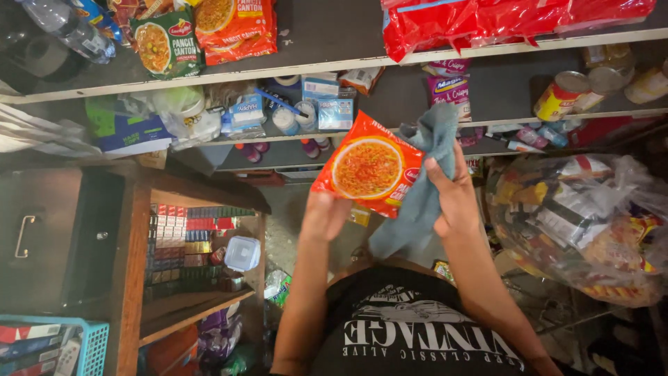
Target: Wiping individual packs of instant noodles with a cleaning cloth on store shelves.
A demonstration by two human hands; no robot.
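My left hand [324, 214] holds an orange instant noodle packet [367, 166] by its lower corner, in front of my chest. My right hand [454, 196] grips a grey-blue cloth [426, 174] and presses it against the packet's right side. The cloth hangs down below my right hand and bunches up above it. Both hands are raised before the shelves, above my black printed shirt [410, 327].
Shelves ahead carry noodle packets [202, 31], red snack bags [487, 21], small boxes [327, 104] and cans [563, 94]. A large clear bag of sachets [577, 223] sits at right. A wooden cabinet [132, 251] with stacked small packs and a blue basket [94, 345] stand at left.
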